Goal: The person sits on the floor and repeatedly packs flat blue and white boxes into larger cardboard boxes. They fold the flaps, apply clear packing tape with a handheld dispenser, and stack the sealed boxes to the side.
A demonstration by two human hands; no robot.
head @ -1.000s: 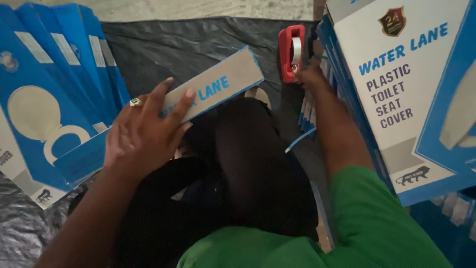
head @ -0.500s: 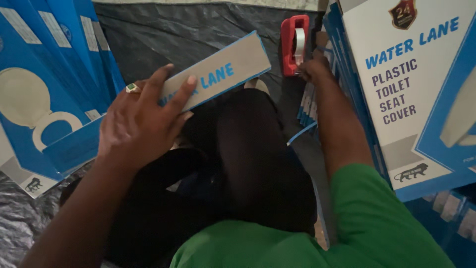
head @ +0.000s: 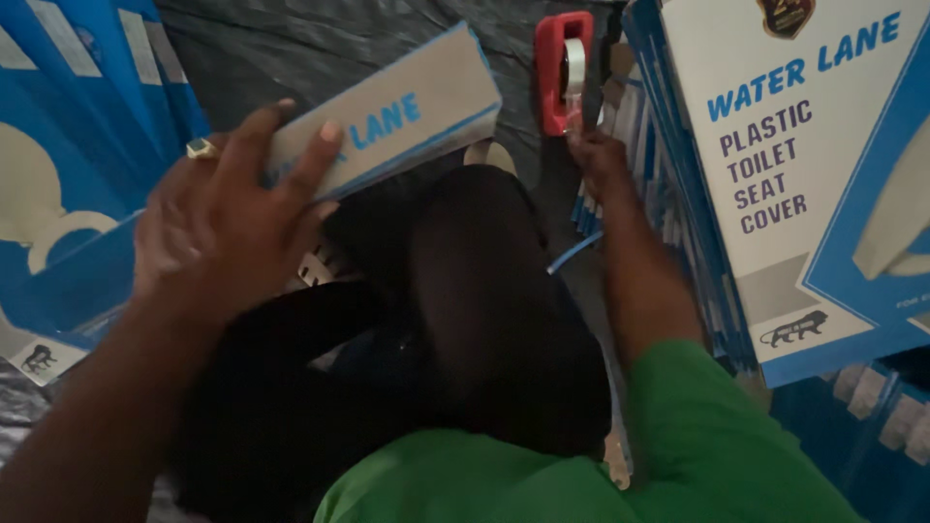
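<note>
Left hand (head: 228, 218) lies spread, fingers curled over the edge of a flat blue-and-grey carton (head: 387, 111), steadying it across the lap. Right hand (head: 601, 160) is closed around a red tape dispenser (head: 564, 70), held upright beside stacked cartons (head: 775, 174), tape roll facing the carton.

A flat blue-and-grey cardboard carton (head: 387, 121) is held slanted at centre, its long grey edge face uppermost. Flattened blue cartons with a cream seat outline (head: 58, 203) are stacked at left. At right, white-and-blue printed cartons (head: 775, 194) are leaned upright, blue-edged, overlapped.
</note>
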